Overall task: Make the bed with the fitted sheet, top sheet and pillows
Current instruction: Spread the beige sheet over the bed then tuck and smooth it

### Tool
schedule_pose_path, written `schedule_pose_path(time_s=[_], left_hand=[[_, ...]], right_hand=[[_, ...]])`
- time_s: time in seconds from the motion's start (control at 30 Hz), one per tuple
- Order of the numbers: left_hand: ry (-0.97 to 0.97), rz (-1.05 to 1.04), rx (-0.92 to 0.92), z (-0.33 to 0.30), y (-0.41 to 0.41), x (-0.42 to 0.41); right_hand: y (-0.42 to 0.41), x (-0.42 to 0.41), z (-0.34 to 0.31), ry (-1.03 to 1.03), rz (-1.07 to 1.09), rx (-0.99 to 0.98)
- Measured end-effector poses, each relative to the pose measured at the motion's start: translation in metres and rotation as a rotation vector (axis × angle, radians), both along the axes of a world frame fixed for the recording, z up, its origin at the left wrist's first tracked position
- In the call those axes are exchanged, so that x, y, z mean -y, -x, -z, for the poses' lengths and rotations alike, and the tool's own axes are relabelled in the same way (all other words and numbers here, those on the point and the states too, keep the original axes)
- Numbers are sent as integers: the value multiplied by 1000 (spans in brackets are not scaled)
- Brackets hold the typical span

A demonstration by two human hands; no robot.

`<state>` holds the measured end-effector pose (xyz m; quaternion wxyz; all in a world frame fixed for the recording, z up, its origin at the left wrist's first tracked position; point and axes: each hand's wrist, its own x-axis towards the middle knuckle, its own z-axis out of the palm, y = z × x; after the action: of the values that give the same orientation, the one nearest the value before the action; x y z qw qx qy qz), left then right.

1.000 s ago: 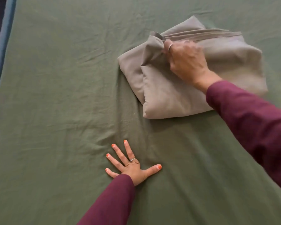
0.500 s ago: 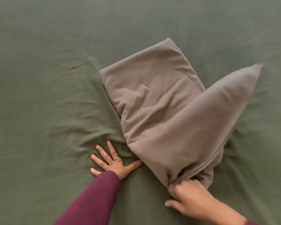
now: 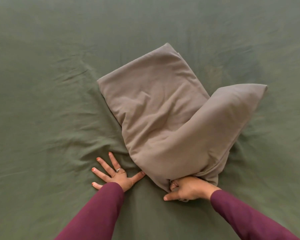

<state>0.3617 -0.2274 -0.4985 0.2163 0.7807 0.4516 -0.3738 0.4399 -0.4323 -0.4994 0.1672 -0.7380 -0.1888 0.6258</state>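
A green fitted sheet [image 3: 50, 101] covers the whole bed and is wrinkled around the middle. On it lies a folded taupe top sheet [image 3: 159, 108], partly unfolded, with one flap sticking out to the right. My right hand [image 3: 185, 190] grips the bunched near end of the taupe sheet, fingers curled round the cloth. My left hand [image 3: 113, 174] rests flat on the green sheet just left of the bundle, fingers spread, thumb tip touching the taupe cloth. Both sleeves are maroon. No pillows are in view.
Green sheet fills the frame on every side; no bed edge shows. Creases fan out from my left hand toward the left.
My right hand took hold of the taupe sheet at the far side and pulled one end toward me, opening a fold. The left hand stayed pressed on the green sheet.
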Motion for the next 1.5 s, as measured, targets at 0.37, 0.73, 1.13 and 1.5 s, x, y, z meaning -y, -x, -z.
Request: schedule_pose_path(time_s=[0.37,0.73,1.13,1.5], left_hand=[[-86,10,114,-1,7,9],[-88,-53,486,-63,155,31],[-10,16,616,-298,169,21],[458,118,1277,-603,131,102]], right_hand=[[6,0,-6,-51,69,101],[50,17,-134,-166,719,665],[-15,-29,-511,-598,614,586],[97,53,-658,-753,-206,742]])
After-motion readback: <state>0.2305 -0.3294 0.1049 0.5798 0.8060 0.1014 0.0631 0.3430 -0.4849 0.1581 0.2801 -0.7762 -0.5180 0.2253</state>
